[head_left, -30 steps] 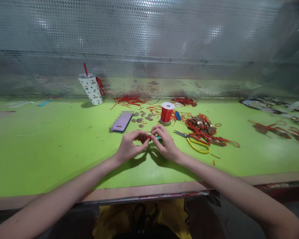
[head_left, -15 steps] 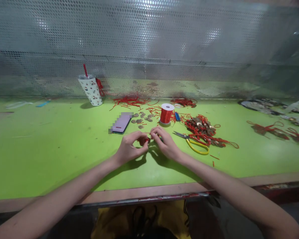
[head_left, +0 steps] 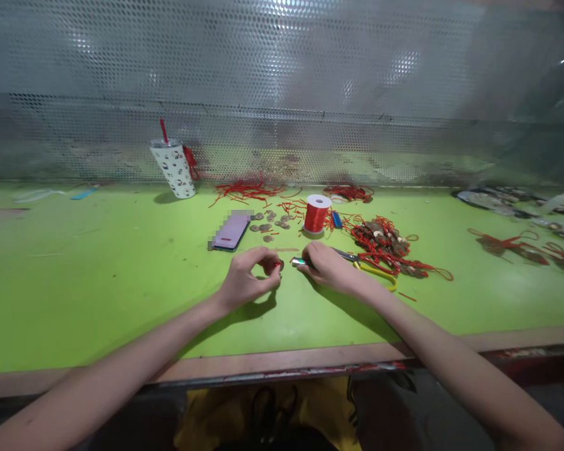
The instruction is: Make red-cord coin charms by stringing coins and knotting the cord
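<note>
Smooth matt green tabletop point(head_left: 98, 275), perforated metal screen point(head_left: 282, 94), glossy red cord spool point(head_left: 316, 214).

The bench point(head_left: 98, 282) is lime green, the cord point(head_left: 277, 265) red, the lighter point(head_left: 297, 261) green with a silver tip, the spool point(head_left: 316, 215) red with white ends, the scissors point(head_left: 380, 274) yellow-handled, the phone point(head_left: 231, 232) lilac, the cup point(head_left: 175, 170) white with small dark spots.

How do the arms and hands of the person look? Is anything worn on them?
The left arm and the right arm are bare as far as the picture's edge; no sleeves show. The left hand and the right hand have no gloves, and no watch, bracelet or ring is visible. Yellow clothing shows lower down, between the arms.
</note>
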{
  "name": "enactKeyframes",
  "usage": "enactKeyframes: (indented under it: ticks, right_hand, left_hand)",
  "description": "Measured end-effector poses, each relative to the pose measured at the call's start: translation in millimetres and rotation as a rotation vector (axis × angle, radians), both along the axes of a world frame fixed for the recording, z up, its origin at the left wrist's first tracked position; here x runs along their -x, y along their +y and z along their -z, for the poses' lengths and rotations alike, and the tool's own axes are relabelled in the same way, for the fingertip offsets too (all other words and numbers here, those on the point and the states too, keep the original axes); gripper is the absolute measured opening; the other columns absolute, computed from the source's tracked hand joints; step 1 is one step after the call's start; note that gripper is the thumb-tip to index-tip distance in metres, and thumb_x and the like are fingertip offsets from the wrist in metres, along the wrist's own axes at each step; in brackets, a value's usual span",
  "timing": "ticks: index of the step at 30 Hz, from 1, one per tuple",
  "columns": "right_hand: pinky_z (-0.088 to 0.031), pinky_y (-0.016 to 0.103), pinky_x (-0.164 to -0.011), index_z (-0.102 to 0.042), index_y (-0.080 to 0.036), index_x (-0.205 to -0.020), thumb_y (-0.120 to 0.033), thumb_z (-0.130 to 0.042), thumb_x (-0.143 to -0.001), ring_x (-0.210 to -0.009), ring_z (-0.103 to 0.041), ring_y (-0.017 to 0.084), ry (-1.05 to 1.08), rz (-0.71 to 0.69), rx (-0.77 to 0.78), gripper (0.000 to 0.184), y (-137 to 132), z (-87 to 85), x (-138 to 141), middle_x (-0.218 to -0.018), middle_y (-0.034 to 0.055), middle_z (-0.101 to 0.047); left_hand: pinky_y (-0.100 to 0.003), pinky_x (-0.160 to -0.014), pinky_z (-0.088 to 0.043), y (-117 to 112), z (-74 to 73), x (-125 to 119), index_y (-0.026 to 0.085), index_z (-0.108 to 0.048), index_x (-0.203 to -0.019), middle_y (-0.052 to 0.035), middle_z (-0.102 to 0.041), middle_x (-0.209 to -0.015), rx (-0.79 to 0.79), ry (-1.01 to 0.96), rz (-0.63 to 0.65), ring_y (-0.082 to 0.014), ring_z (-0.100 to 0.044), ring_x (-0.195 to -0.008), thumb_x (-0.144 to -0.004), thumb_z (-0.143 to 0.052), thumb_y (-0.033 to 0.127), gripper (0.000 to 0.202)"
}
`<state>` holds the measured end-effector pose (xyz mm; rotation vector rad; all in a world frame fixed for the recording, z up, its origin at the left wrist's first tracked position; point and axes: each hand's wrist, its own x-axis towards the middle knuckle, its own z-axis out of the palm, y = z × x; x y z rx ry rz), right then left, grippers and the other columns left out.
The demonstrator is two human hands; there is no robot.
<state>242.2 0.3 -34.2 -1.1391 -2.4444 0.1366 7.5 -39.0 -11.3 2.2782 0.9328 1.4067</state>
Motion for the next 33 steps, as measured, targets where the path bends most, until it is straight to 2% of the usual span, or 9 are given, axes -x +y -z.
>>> enactKeyframes:
  ticks: [4,7,9,14,18,25,28,33]
  right_hand:
    - [-0.042,0.033,-0.063,-0.052,-0.021,-0.095,-0.036,-0.059,-0.098,-0.068,-0.056,0.022,0.198,0.065,0.088,0.016,-2,-0.1,7,-0.083,0.0068,-0.063]
    - [-0.045,0.033,-0.064,-0.050,-0.021,-0.105,-0.038,-0.050,-0.102,-0.070,-0.058,0.021,0.374,0.018,0.143,0.017,-6,-4.7,13,-0.085,0.0057,-0.065]
    - [-0.048,0.034,-0.069,-0.051,-0.021,-0.106,-0.039,-0.051,-0.102,-0.075,-0.061,0.022,0.423,-0.026,0.151,0.019,-10,-8.2,16,-0.089,0.0067,-0.066]
    - [-0.051,0.038,-0.080,-0.059,-0.019,-0.109,-0.034,-0.057,-0.099,-0.089,-0.065,0.025,0.436,-0.088,0.126,0.018,-15,-13.6,18,-0.102,0.0112,-0.070]
    - [-0.051,0.039,-0.083,-0.060,-0.020,-0.111,-0.031,-0.057,-0.099,-0.093,-0.066,0.025,0.442,-0.130,0.134,0.017,-16,-15.2,19,-0.106,0.0111,-0.071]
    - [-0.048,0.035,-0.072,-0.060,-0.020,-0.098,-0.035,-0.054,-0.100,-0.080,-0.061,0.022,0.445,-0.096,0.149,0.016,-13,-13.2,20,-0.092,0.0082,-0.068]
    - [-0.045,0.033,-0.068,-0.056,-0.020,-0.099,-0.036,-0.056,-0.098,-0.073,-0.059,0.020,0.479,-0.073,0.145,0.017,-14,-10.9,20,-0.086,0.0052,-0.066]
    - [-0.043,0.033,-0.065,-0.055,-0.021,-0.094,-0.040,-0.054,-0.098,-0.068,-0.056,0.019,0.491,-0.033,0.222,0.020,-18,-13.1,24,-0.081,0.0036,-0.064]
  left_hand:
    - [-0.025,-0.060,-0.054,0,-0.2,0,0.016,-0.068,-0.084,-0.0019,-0.071,-0.071,-0.010,-0.011,0.013,-0.0134,-0.065,-0.061,-0.080,-0.067,0.012,0.006]
    - [-0.025,-0.060,-0.054,0,-0.1,0,0.015,-0.068,-0.085,-0.0018,-0.070,-0.071,-0.015,-0.003,0.005,-0.0133,-0.064,-0.061,-0.081,-0.066,0.012,0.006]
    - [-0.025,-0.061,-0.053,1,-0.2,0,0.015,-0.067,-0.085,-0.0018,-0.070,-0.072,-0.020,0.004,0.001,-0.0132,-0.064,-0.061,-0.081,-0.066,0.012,0.006]
    - [-0.023,-0.061,-0.053,0,-0.2,1,0.015,-0.066,-0.085,-0.0008,-0.068,-0.071,-0.046,-0.001,-0.007,-0.0121,-0.064,-0.062,-0.082,-0.065,0.011,0.005]
    - [-0.023,-0.060,-0.052,1,0.8,2,0.015,-0.066,-0.085,-0.0007,-0.068,-0.071,-0.053,-0.002,-0.012,-0.0122,-0.064,-0.062,-0.082,-0.066,0.011,0.006]
    - [-0.023,-0.061,-0.052,1,1.0,1,0.016,-0.066,-0.085,-0.0002,-0.068,-0.071,-0.053,-0.002,-0.016,-0.0119,-0.064,-0.062,-0.082,-0.066,0.011,0.005]
    - [-0.023,-0.061,-0.053,1,0.0,1,0.016,-0.066,-0.085,-0.0004,-0.069,-0.071,-0.048,0.002,-0.019,-0.0120,-0.064,-0.062,-0.082,-0.066,0.011,0.006]
    - [-0.023,-0.062,-0.054,0,-1.9,1,0.016,-0.067,-0.085,-0.0006,-0.069,-0.072,-0.051,-0.022,-0.024,-0.0121,-0.064,-0.062,-0.082,-0.066,0.012,0.006]
